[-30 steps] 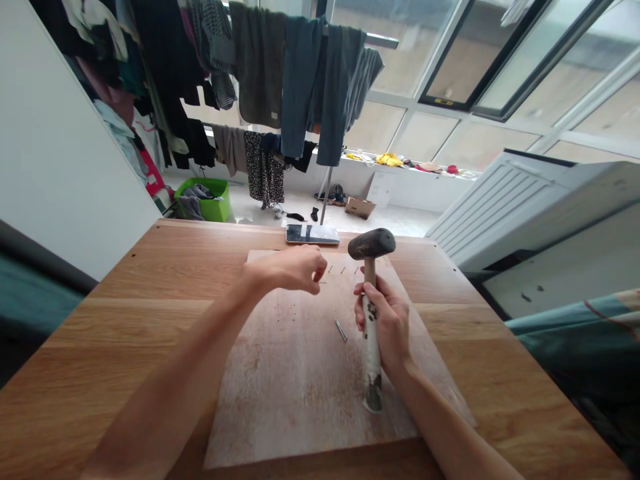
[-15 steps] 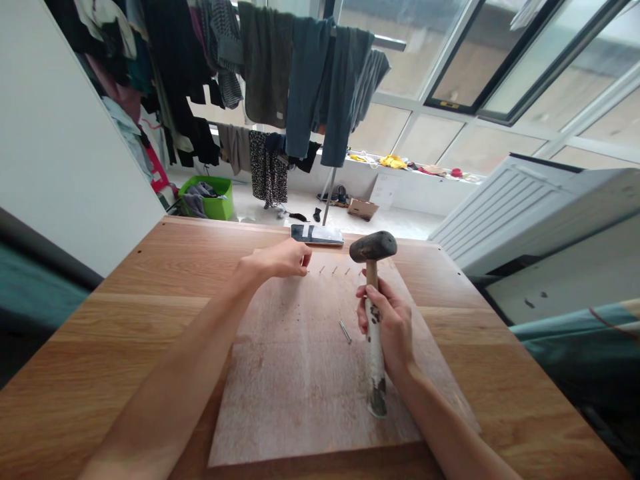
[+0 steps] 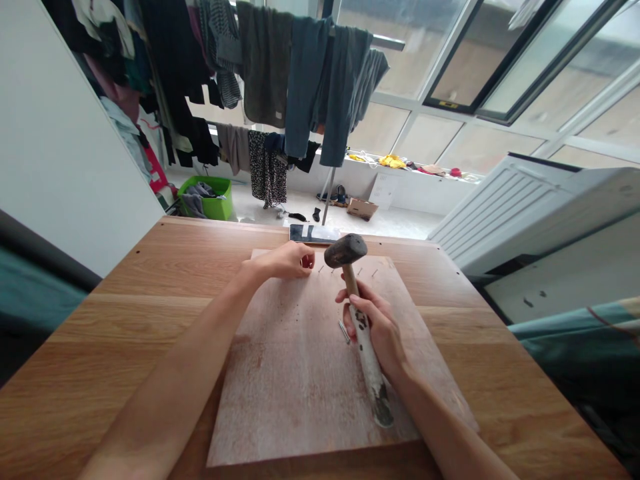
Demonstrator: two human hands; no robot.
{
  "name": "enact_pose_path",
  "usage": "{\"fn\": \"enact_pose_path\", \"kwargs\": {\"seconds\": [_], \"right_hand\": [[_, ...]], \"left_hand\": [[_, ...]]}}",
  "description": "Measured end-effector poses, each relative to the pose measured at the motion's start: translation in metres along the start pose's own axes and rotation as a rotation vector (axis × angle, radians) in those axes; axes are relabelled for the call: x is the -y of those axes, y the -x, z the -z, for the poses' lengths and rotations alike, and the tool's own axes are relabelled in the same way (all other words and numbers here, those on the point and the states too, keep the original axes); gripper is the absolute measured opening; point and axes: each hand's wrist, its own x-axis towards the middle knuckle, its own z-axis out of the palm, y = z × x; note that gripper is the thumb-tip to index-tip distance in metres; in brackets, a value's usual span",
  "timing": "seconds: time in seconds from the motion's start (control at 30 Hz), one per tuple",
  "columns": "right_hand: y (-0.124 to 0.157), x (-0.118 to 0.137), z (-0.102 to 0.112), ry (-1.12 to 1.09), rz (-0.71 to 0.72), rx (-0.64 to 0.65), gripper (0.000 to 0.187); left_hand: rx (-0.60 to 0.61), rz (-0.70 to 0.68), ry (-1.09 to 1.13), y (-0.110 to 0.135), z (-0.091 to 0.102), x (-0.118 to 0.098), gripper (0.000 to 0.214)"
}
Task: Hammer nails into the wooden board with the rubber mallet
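Observation:
A worn wooden board (image 3: 300,387) lies on the wooden table (image 3: 125,313). My right hand (image 3: 375,327) is closed round the pale handle of a hammer (image 3: 345,250), whose dark head hangs tilted left over the board's far edge. My left hand (image 3: 287,261) pinches a small nail upright on the board, just left of the hammer head. A row of nails (image 3: 367,272) stands along the far edge. One loose nail (image 3: 343,331) lies flat beside my right hand.
A phone (image 3: 313,233) lies at the table's far edge behind the board. Beyond the table, clothes hang on a rack (image 3: 300,87), with a green basket (image 3: 210,197) on the floor. A white cabinet (image 3: 525,207) stands to the right.
The hammer has tilted and swung left, its head now close to my left hand's fingers. My left hand moved up to the board's far edge and stays pinched there.

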Motion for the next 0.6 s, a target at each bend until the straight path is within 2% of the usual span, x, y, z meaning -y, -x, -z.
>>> {"fn": "enact_pose_path", "kwargs": {"seconds": [0.23, 0.6], "right_hand": [[-0.0009, -0.0045, -0.0067, -0.03, 0.029, 0.145, 0.036], [-0.0009, -0.0073, -0.0049, -0.004, 0.001, 0.141, 0.046]], "left_hand": [[-0.002, 0.012, 0.233, 0.0008, 0.0001, 0.01, 0.004], [0.006, -0.037, 0.225, 0.0038, 0.0055, 0.0014, 0.012]]}}
